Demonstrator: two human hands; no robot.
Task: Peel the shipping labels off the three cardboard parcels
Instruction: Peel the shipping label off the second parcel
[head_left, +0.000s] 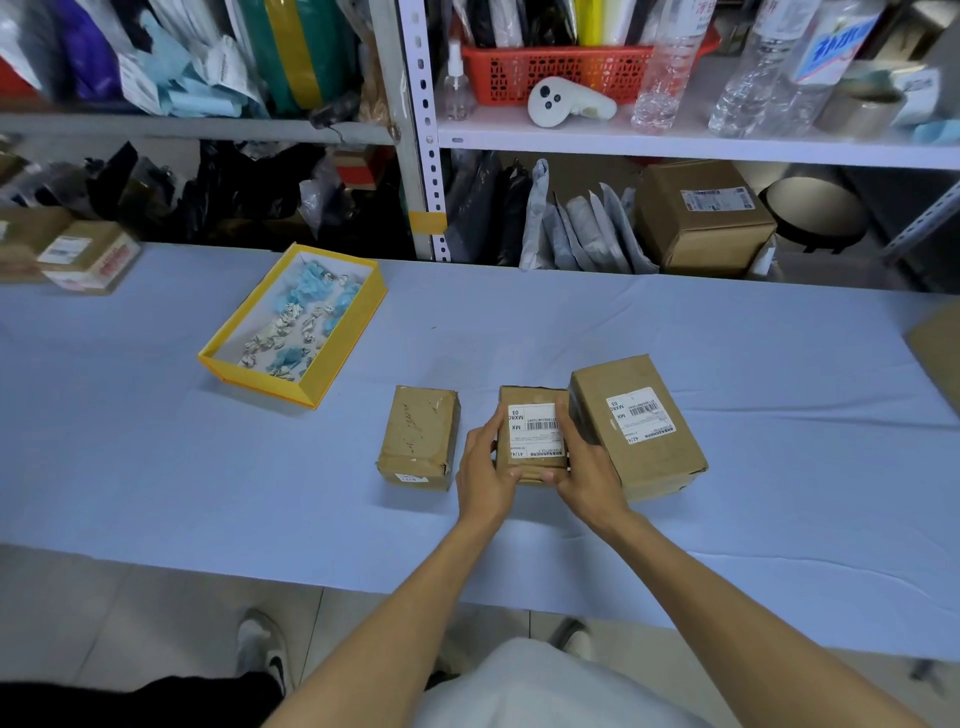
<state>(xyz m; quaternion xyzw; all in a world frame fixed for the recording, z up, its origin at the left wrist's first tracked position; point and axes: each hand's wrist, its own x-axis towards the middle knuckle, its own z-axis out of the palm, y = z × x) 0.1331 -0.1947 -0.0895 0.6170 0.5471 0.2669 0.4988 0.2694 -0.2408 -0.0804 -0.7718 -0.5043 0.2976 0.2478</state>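
Note:
Three cardboard parcels stand in a row on the blue table. The left parcel (418, 436) has a bare, scuffed top with only a small sticker on its front. The middle parcel (532, 465) carries a white shipping label (535, 428) on top. My left hand (483, 470) grips its left side and my right hand (584, 465) grips its right side, thumbs on the front edge. The larger right parcel (636, 423) bears its own white label (638, 414) and touches the back of my right hand.
A yellow-rimmed tray (343, 338) with several crumpled white and blue paper scraps lies at the back left. More boxes (85, 257) sit at the far left edge. Shelves with bags, bottles and a red basket (556, 70) rise behind the table. Another carton (940, 353) pokes in at right.

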